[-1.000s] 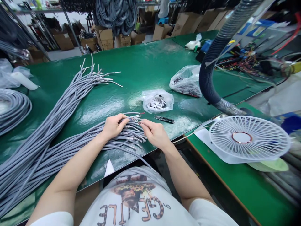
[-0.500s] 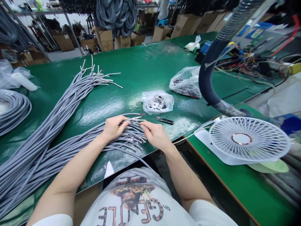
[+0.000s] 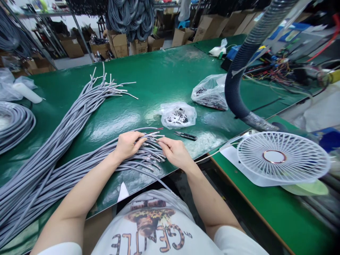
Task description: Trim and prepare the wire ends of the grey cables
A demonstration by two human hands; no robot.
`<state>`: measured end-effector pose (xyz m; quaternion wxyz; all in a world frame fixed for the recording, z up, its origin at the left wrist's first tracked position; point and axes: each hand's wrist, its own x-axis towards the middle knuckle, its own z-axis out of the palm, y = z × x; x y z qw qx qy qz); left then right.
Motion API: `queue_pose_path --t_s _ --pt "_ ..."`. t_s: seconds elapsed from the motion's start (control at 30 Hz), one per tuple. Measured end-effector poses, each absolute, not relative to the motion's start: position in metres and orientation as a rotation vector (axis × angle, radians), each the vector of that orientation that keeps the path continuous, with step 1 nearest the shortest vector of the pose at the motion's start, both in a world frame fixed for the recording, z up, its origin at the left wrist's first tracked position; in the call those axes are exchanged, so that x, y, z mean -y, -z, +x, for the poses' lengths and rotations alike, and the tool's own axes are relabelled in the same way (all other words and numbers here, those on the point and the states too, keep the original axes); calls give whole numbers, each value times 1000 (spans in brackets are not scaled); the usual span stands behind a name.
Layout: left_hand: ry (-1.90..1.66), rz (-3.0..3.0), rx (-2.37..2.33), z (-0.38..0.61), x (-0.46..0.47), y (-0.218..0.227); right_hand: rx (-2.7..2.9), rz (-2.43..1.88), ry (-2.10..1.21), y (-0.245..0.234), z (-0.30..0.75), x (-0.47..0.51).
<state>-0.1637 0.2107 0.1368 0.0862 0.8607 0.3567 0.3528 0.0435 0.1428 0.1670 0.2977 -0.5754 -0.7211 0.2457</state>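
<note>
"Where were the hands when you looked over?"

"Both sat on the near end of the grey cable bundle (image 3: pixel 66 166) at the front edge of the green table (image 3: pixel 164 71). The left hand (image 3: pixel 128 144) had its fingers curled down over several cable ends, pinching them between thumb and fingertips. The right hand (image 3: pixel 175 152) was half closed, its fingertips nipping 1 thin wire end beside the left thumb."

"Which way did the cables run?"

"Their long axis went from about 8 o'clock up to 2 o'clock, stripped tips pointing toward 2 o'clock, at the small snips (image 3: pixel 186 135) lying just past them. A second bundle (image 3: pixel 87 99) fanned off toward 1 o'clock."

"Anything else nearby?"

"2 clear plastic bags (image 3: pixel 178 114) of small parts at 1 o'clock of the hands, and a white fan (image 3: pixel 283 157) off at 3 o'clock."
</note>
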Motion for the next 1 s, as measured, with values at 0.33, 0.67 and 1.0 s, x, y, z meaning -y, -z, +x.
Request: queue_pose_path --t_s 0.33,0.67,1.0 --pt "-1088 2634 -1020 -165 -211 -134 1889 -1462 -714 -165 45 -145" --pt "-1031 2813 -1023 -164 -208 -139 1892 -1406 -794 -165 39 -155" --pt "-955 2310 -1179 -161 -213 -141 1916 -1100 -805 -189 20 -131"
